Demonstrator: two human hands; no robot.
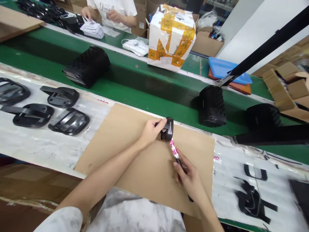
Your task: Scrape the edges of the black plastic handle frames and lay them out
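**Black moulded bracket [167,129] held at far edge of cardboard sheet [154,174]**

Gripped by left hand [151,132], fingers wrapped around the bracket. Right hand [189,180] closed on a slim black-handled implement [180,164], its pink-printed white sleeve touching the bracket. Four further black moulded parts [69,121] lying on plastic film [55,148]; black mesh housings [211,106] on green conveyor belt [154,109]. Room for movement across the cardboard toward the near edge.
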